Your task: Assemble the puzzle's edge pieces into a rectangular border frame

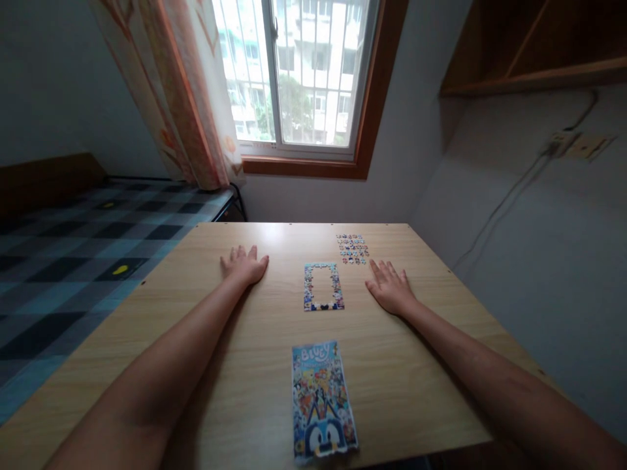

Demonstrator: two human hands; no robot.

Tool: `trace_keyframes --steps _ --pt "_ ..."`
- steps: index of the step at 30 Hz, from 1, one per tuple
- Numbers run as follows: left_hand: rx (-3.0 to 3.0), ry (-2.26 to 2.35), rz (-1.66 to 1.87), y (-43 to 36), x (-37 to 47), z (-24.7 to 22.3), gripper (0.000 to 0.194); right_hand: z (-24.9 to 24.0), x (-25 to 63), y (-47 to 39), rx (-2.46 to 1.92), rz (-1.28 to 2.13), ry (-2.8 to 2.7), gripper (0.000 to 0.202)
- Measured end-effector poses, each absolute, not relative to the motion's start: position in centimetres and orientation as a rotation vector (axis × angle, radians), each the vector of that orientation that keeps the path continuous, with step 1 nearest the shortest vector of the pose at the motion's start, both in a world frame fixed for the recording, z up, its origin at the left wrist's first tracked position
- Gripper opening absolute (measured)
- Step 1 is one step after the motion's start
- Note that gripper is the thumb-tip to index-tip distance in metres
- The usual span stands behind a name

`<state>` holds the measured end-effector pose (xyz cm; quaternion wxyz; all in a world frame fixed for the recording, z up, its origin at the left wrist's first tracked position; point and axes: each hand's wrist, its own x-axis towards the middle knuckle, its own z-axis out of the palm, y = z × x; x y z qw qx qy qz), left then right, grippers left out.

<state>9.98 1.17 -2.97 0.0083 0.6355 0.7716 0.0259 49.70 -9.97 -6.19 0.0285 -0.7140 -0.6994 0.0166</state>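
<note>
Both my hands rest palm down on the wooden table (264, 365). My left hand (243, 264) lies flat on the left side, fingers spread, holding nothing. On the right, my right hand (390, 287) is flat too, its fingers apart and just below a block of loose jigsaw pieces (353, 249) laid in rows. Between the hands sits a joined puzzle border (308, 287), a rectangle with a bare middle. Nearer to me lies a printed Bluey packet (323, 401) with a blue dog's face at its lower end.
A bed with a checked cover (122, 215) stands left of the table. Behind are a barred window (313, 78) and a patterned curtain (181, 98). At the right wall, a cable hangs from a socket (563, 143) below a wooden shelf (529, 75).
</note>
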Motion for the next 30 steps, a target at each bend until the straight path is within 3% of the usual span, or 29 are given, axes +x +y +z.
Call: trace_keyframes --steps 12,22,30 --pt "1.624 2.648 0.151 3.6 -2.0 -1.2 0.081 -7.2 57.4 -6.1 -2.423 0.079 -1.969 0.065" --pt "1.615 2.687 0.235 5.1 -3.1 -1.9 0.080 -6.3 57.6 0.0 -2.477 0.120 -1.864 0.062" --pt "1.569 2.678 0.112 4.6 -2.8 -1.3 0.083 -6.3 56.9 3.2 -2.501 0.115 -1.792 0.062"
